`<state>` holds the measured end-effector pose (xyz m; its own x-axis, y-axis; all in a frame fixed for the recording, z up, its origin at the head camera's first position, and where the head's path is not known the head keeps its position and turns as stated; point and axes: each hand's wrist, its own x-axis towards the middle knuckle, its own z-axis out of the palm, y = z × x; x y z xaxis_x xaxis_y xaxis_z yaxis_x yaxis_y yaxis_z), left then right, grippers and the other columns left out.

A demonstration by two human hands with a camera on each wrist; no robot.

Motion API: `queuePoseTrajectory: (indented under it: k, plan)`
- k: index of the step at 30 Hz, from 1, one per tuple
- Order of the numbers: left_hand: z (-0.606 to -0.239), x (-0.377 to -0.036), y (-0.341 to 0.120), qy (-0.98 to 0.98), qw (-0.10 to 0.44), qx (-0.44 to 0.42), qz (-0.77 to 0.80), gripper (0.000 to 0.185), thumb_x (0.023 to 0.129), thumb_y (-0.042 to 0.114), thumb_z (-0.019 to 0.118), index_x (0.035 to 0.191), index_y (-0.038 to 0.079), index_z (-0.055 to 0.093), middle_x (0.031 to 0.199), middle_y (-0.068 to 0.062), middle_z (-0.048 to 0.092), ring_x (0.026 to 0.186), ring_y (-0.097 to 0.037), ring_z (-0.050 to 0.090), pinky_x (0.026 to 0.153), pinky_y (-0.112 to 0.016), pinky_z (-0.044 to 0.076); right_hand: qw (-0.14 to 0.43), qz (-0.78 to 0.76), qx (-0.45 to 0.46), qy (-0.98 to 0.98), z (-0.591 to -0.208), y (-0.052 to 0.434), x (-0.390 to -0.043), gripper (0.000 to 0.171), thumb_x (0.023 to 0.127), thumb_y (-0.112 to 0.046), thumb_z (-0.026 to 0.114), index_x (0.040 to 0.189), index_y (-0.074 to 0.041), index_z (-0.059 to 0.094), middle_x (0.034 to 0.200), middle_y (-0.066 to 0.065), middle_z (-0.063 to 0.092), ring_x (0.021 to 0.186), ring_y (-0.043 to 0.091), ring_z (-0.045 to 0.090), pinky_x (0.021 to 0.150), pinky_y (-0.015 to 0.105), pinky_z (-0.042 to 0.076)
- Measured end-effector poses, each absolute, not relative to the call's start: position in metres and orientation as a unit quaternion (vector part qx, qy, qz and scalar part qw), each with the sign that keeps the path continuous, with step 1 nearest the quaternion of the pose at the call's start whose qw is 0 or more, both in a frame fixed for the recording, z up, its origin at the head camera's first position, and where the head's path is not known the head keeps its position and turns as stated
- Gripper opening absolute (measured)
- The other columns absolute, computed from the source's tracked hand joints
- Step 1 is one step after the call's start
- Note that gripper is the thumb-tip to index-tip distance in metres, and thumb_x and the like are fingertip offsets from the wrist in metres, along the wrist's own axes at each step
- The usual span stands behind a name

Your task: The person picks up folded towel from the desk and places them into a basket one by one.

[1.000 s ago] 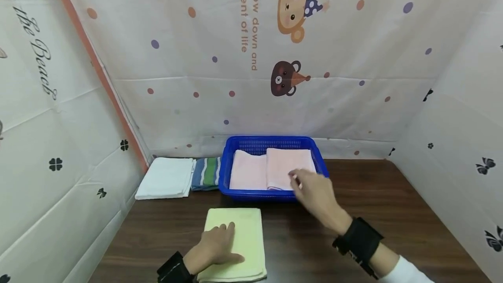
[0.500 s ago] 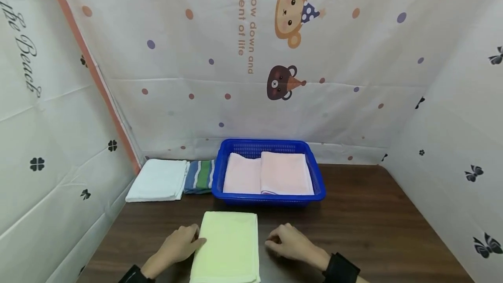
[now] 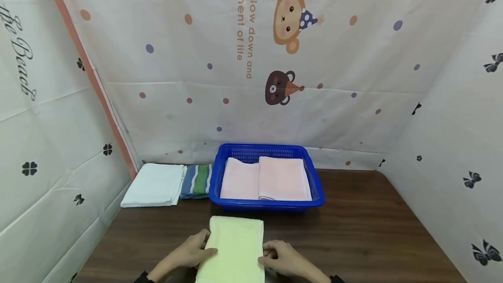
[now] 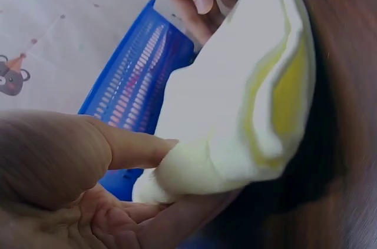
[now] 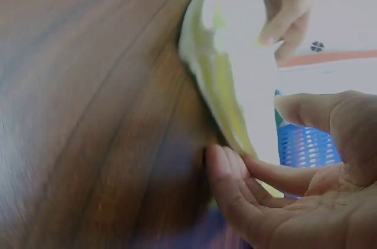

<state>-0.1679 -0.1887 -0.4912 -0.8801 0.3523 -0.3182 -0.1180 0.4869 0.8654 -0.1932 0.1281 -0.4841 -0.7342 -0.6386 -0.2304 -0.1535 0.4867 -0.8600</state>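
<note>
The folded yellow towel point(image 3: 235, 248) lay on the table point(image 3: 365, 235) just in front of the blue basket point(image 3: 318, 195), and both hands had it by its long sides, the left hand point(image 3: 188, 253) with thumb on top and fingers tucked under the edge, the right hand point(image 3: 284, 257) pinching the opposite edge the same way, a hold that looked suited to lifting it flat without undoing the folds. Two pink towels point(image 3: 265, 179) sat side by side in the basket, with a striped towel point(image 3: 198, 181) and a white towel point(image 3: 153, 185) to its left. The backdrop point(image 3: 243, 56) read "slow down and" and "moment of life", and the left wall point(image 3: 35, 112) "the Beach".

A pale yellow towel point(image 3: 235, 248) is seen on the dark brown desk point(image 3: 365, 230); at twelve o'clock, pink towels point(image 3: 265, 179) in a blue basket point(image 3: 271, 205); at ten o'clock, white point(image 3: 151, 185) and blue-green striped point(image 3: 196, 181) towels.
</note>
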Motion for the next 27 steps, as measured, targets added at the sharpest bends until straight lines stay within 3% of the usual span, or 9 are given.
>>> queuePoseTrajectory:
  k: [4,6,10,14,18,24,27]
  plan:
    - [-0.492,-0.167,-0.184,0.801,0.266,0.056,0.533,0.039,0.100,0.022,0.066,0.118,-0.006,0.045,0.094,-0.015,0.069,0.075,-0.017,0.070,0.063,-0.036,0.062,0.274,-0.487,-0.222,0.799,-0.482,0.128,-0.193,0.039,0.099,-0.015,0.066,0.123,0.014,0.061,0.111,0.022,0.071,0.096,0.023,0.070,0.078,0.032,0.060]
    - [-0.489,-0.167,-0.182,0.794,0.265,0.032,0.546,0.040,0.100,0.024,0.066,0.117,-0.006,0.047,0.094,-0.015,0.068,0.075,-0.018,0.071,0.064,-0.037,0.062,0.276,-0.521,-0.187,0.785,-0.481,0.127,-0.194,0.052,0.099,-0.013,0.066,0.137,0.019,0.049,0.114,0.024,0.070,0.099,0.030,0.071,0.078,0.038,0.062]
    - [-0.484,-0.167,-0.185,0.795,0.258,-0.033,0.548,0.037,0.101,0.027,0.063,0.114,-0.007,0.058,0.090,-0.014,0.066,0.071,-0.016,0.071,0.064,-0.033,0.063,0.312,-0.590,-0.084,0.740,-0.484,0.126,-0.199,0.069,0.100,-0.014,0.065,0.145,0.024,0.030,0.109,0.019,0.070,0.096,0.026,0.073,0.076,0.041,0.064]
    - [-0.486,-0.168,-0.190,0.796,0.266,-0.043,0.542,0.030,0.103,0.026,0.059,0.103,-0.002,0.069,0.084,-0.010,0.068,0.069,-0.013,0.069,0.062,-0.029,0.062,0.357,-0.622,-0.019,0.697,-0.489,0.127,-0.205,0.058,0.101,-0.018,0.062,0.138,0.023,0.044,0.107,0.015,0.074,0.093,0.023,0.075,0.080,0.042,0.063]
    - [-0.490,-0.169,-0.189,0.796,0.270,-0.032,0.541,0.024,0.102,0.025,0.061,0.093,0.003,0.067,0.077,-0.004,0.067,0.066,-0.012,0.068,0.060,-0.028,0.060,0.387,-0.622,-0.015,0.681,-0.494,0.129,-0.210,0.040,0.101,-0.020,0.063,0.124,0.013,0.064,0.100,0.015,0.077,0.089,0.025,0.077,0.079,0.042,0.064]
    - [-0.493,-0.166,-0.184,0.799,0.251,-0.014,0.547,0.018,0.098,0.018,0.066,0.099,0.000,0.062,0.071,0.000,0.063,0.064,-0.013,0.067,0.059,-0.032,0.061,0.381,-0.617,-0.031,0.687,-0.498,0.128,-0.209,0.028,0.099,-0.016,0.065,0.114,0.009,0.068,0.094,0.017,0.078,0.086,0.026,0.078,0.074,0.040,0.064]
    - [-0.495,-0.163,-0.182,0.793,0.237,0.009,0.561,0.017,0.099,0.015,0.065,0.100,0.000,0.059,0.070,0.000,0.062,0.064,-0.014,0.068,0.058,-0.034,0.061,0.379,-0.615,-0.032,0.691,-0.499,0.128,-0.207,0.031,0.099,-0.016,0.065,0.118,0.008,0.067,0.095,0.016,0.078,0.085,0.024,0.078,0.073,0.039,0.064]
